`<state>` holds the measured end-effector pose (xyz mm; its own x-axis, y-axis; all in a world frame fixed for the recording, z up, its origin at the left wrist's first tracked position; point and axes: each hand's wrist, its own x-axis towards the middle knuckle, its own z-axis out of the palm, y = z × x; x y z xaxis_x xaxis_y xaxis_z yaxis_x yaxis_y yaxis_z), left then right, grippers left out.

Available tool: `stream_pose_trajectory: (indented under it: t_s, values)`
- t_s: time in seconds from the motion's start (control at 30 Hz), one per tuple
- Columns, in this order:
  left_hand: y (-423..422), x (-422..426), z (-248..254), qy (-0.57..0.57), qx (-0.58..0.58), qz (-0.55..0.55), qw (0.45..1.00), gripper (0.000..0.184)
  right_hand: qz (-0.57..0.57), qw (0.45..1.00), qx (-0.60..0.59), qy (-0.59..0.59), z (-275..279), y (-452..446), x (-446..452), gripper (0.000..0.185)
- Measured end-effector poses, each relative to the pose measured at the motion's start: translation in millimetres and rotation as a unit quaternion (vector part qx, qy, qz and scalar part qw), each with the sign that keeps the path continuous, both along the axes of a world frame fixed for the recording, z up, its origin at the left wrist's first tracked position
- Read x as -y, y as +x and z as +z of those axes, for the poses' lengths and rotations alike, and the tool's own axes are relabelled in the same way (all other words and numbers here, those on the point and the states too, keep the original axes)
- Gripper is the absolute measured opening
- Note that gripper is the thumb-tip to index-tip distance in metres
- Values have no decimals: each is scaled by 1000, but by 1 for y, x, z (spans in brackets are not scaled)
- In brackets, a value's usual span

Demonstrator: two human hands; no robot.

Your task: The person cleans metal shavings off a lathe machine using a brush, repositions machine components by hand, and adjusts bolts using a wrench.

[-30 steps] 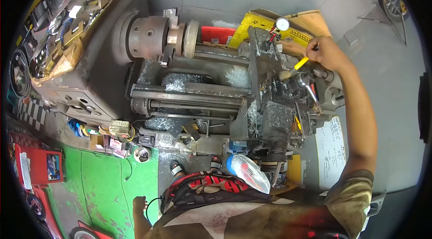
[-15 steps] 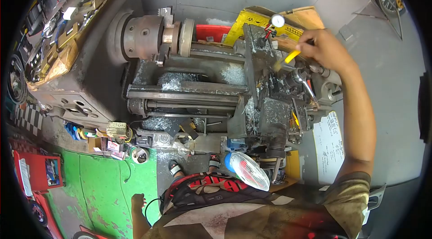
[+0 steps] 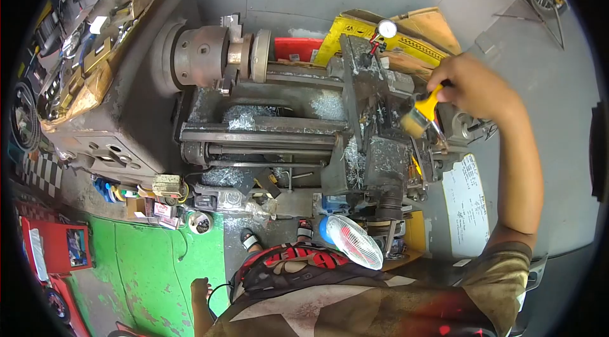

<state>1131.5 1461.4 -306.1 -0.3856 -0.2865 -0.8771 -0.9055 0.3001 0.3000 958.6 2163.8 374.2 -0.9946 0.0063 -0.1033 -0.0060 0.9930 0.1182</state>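
Observation:
My right hand [image 3: 469, 86] grips a paintbrush [image 3: 423, 112] by its yellow handle, bristles pointing down and left. The brush is over the tool post area of a metal lathe, above the carriage [image 3: 387, 153], which is strewn with metal chips. A dial gauge [image 3: 387, 29] on a red holder stands behind the carriage. My left hand [image 3: 200, 289] hangs low by my side, away from the machine, its fingers loosely curled and partly hidden. I see nothing held in it.
The lathe chuck [image 3: 202, 51] holds a round metal piece [image 3: 261, 56] at left. Metal shavings [image 3: 241, 116] lie between the bed rails. A small fan [image 3: 353, 242] stands close in front of me. A written sheet [image 3: 465, 204] lies right of the lathe.
My right hand has moved a little right and down with the paintbrush, whose bristles now show more plainly. My left hand stays low at my side.

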Motion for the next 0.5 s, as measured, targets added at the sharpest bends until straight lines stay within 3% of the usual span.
stream_pose_trajectory:
  t_s: [0.07, 0.2, 0.23, 0.4, 0.5]
  values:
    - [-7, 0, -1, 2, 4, 5, 1000, 25, 16, 998, 38, 54, -20, -2, -7, 25]
    - [-14, -3, 0, 31, -16, -120, 992, 23, 112, 981, -161, -1, -46, -18, -20, 22]
    - [-17, -7, 5, 31, -17, -122, 992, 23, 109, 981, -163, -1, -44, -16, -17, 22]
    - [-30, -13, 31, 42, -53, 12, 998, 21, -42, 996, 8, 78, -28, 0, 4, 23]
    - [-25, -5, -13, 61, -76, 31, 995, 19, 22, 981, -195, -12, -48, -10, -11, 24]
